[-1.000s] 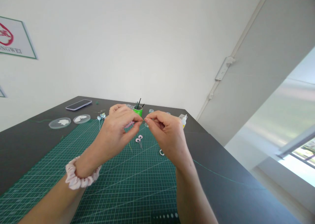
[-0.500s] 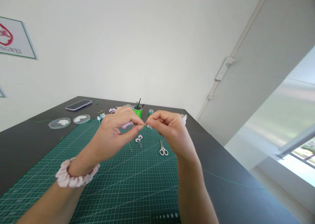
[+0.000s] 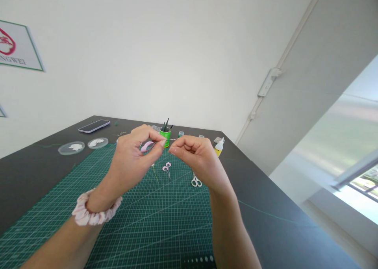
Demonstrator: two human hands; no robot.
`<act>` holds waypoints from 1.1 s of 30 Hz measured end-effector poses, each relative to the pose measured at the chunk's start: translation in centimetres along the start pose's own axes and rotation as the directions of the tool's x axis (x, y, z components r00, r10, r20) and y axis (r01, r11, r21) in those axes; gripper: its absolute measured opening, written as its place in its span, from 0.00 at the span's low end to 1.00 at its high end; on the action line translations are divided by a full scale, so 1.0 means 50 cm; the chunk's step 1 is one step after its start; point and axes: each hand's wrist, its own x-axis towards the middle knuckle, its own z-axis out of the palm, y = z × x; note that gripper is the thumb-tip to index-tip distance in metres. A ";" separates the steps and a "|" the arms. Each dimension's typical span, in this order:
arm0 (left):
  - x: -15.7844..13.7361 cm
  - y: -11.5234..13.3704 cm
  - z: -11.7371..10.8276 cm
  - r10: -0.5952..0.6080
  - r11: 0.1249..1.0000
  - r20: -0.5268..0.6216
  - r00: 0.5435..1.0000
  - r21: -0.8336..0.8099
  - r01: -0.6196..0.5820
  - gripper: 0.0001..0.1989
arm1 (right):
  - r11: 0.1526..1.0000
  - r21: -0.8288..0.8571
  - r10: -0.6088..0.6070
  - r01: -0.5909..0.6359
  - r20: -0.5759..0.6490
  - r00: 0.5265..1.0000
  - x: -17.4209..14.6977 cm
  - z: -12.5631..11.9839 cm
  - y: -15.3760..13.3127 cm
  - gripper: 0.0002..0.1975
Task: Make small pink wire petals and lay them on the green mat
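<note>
Thumb and forefinger of my left hand (image 3: 136, 153) are pinched together above the cutting mat; what they hold is too small to make out. My right hand (image 3: 197, 154) is closed in a similar pinch, fingertips a small gap away, and its contents cannot be made out either. Below the hands lie two small pink ring-shaped pieces (image 3: 166, 167) on thin stems and a thin yellow-green stem (image 3: 155, 173). White-handled scissors (image 3: 196, 181) rest beneath my right hand, blades partly hidden by it. Behind my left fingers shows a pink curved piece (image 3: 147, 147).
The green cutting mat (image 3: 153, 221) covers much of the dark table (image 3: 274, 221). Farther back stand a green cup of tools (image 3: 165, 136) and a yellow-labelled glue bottle (image 3: 219, 147). Leftward are two clear dishes (image 3: 71, 148) with white pieces and a phone (image 3: 94, 126).
My fingertips, which met before, are now slightly apart. Both hands have shifted a little left, and the glue bottle has come into fuller view.
</note>
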 end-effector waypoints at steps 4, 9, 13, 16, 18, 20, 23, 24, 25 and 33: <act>-0.001 -0.004 0.006 0.069 0.989 -0.045 0.997 0.137 -0.062 0.07 | 0.977 -0.205 -0.069 0.055 -0.065 0.995 -0.005 0.014 0.002 0.10; 0.001 -0.010 0.005 0.171 0.960 -0.001 0.985 0.225 -0.166 0.08 | 0.933 -0.341 -0.156 0.117 -0.090 0.984 -0.011 0.018 0.002 0.10; 0.004 -0.010 0.002 0.237 0.940 0.060 0.970 0.236 -0.244 0.08 | 0.905 -0.401 -0.220 0.141 -0.158 0.963 -0.011 0.014 0.001 0.09; 0.005 -0.009 0.001 0.277 0.928 0.103 0.955 0.230 -0.294 0.09 | 0.885 -0.439 -0.262 0.156 -0.192 0.946 -0.008 0.012 0.003 0.09; 0.006 -0.009 0.000 0.289 0.925 0.117 0.950 0.220 -0.308 0.09 | 0.874 -0.455 -0.288 0.168 -0.206 0.935 -0.005 0.011 0.005 0.08; 0.006 -0.009 -0.001 0.298 0.924 0.131 0.945 0.207 -0.320 0.08 | 0.872 -0.458 -0.300 0.174 -0.218 0.929 -0.004 0.010 0.006 0.08; 0.005 -0.011 -0.003 0.315 0.921 0.162 0.935 0.186 -0.343 0.08 | 0.896 -0.423 -0.250 0.137 -0.224 0.942 -0.005 0.006 0.006 0.08; 0.005 -0.012 -0.004 0.320 0.919 0.172 0.932 0.181 -0.349 0.07 | 0.907 -0.406 -0.220 0.116 -0.220 0.950 -0.006 0.005 0.005 0.08; 0.005 -0.013 -0.005 0.323 0.919 0.180 0.929 0.176 -0.354 0.07 | 0.916 -0.389 -0.191 0.096 -0.214 0.958 -0.007 0.003 0.003 0.09; 0.006 -0.017 -0.018 0.327 0.934 0.243 0.913 0.061 -0.351 0.08 | 0.993 -0.120 -0.009 0.000 -0.078 0.997 -0.008 -0.010 -0.006 0.09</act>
